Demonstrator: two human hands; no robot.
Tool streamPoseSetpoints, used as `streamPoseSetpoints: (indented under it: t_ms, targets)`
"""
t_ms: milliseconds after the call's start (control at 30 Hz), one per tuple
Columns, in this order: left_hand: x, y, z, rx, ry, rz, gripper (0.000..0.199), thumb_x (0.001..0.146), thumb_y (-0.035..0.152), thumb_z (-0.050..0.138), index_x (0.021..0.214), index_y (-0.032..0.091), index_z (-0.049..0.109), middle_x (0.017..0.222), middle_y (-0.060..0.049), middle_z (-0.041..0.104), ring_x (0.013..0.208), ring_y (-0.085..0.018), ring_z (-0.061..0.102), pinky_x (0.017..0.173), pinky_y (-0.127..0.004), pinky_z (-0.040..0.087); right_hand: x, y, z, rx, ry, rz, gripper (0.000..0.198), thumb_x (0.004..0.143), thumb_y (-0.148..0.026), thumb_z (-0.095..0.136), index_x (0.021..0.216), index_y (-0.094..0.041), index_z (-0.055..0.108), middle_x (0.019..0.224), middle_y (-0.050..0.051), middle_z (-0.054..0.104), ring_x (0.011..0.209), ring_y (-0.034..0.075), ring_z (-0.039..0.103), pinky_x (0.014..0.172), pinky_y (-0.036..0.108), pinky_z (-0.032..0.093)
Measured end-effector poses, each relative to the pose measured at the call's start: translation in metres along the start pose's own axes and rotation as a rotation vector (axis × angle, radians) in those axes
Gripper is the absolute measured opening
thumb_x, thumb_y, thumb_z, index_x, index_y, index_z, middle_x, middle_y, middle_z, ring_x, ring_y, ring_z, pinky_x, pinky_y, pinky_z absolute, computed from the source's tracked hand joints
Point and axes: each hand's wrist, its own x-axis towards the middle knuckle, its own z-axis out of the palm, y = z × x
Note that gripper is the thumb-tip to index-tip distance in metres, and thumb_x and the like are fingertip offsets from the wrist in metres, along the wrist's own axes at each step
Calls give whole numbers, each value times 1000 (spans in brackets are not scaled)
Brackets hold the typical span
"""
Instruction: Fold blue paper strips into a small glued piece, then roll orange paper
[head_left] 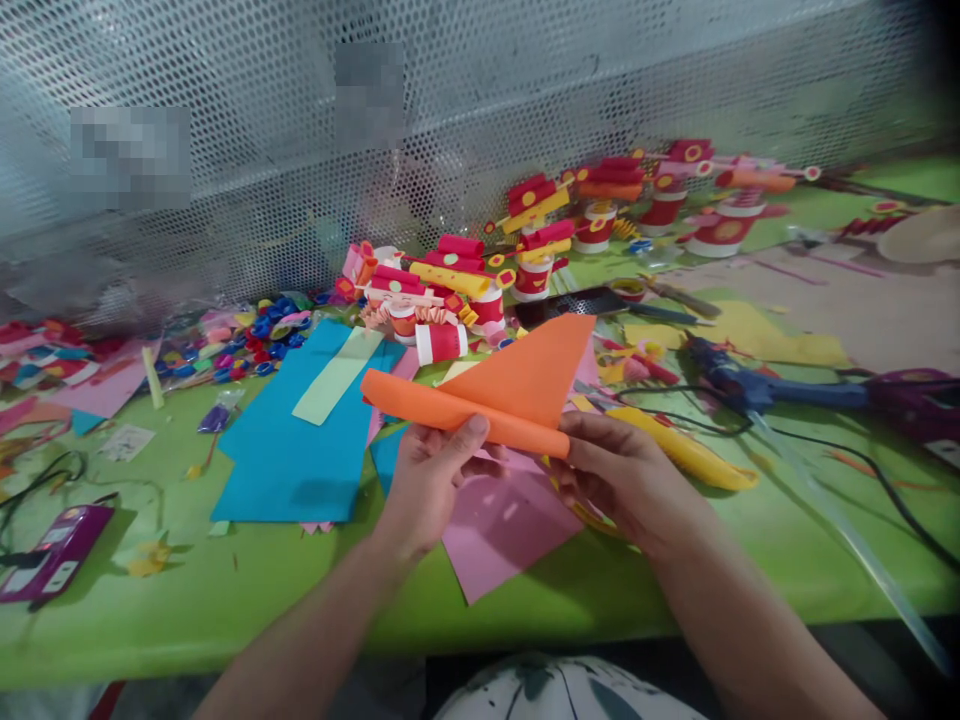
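Between my two hands is a sheet of orange paper [517, 375], its near edge rolled into a tube and its far part still a flat, pointed flap. My left hand [442, 470] grips the middle of the tube, thumb on top. At the tube's right end, the fingers of my right hand [619, 470] pinch the paper. Below the roll lies a pink sheet [510, 525] on the green table. Left of my hands rests a stack of blue sheets [292, 450] with a pale green strip [339, 375] across it.
Behind stand several red-and-white cup figures [531, 275] with paper rolls on top. A blue glue gun [780, 385] with a clear glue stick and cord lies right, near a yellow pouch-like item [682, 450]. Colourful caps [262, 335] are piled left. A purple device [60, 550] sits front left.
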Motion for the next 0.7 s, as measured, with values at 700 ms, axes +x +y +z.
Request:
streamPoseSetpoints:
  t_ms: [700]
  targets:
    - [6, 5, -1, -249, 272, -293, 19, 90, 31, 73, 96, 14, 68, 64, 2, 65, 56, -8, 64, 55, -18, 61, -2, 3, 3, 15, 40, -132, 25, 66, -35, 92, 83, -21, 80, 67, 1, 72, 57, 13, 67, 53, 22, 55]
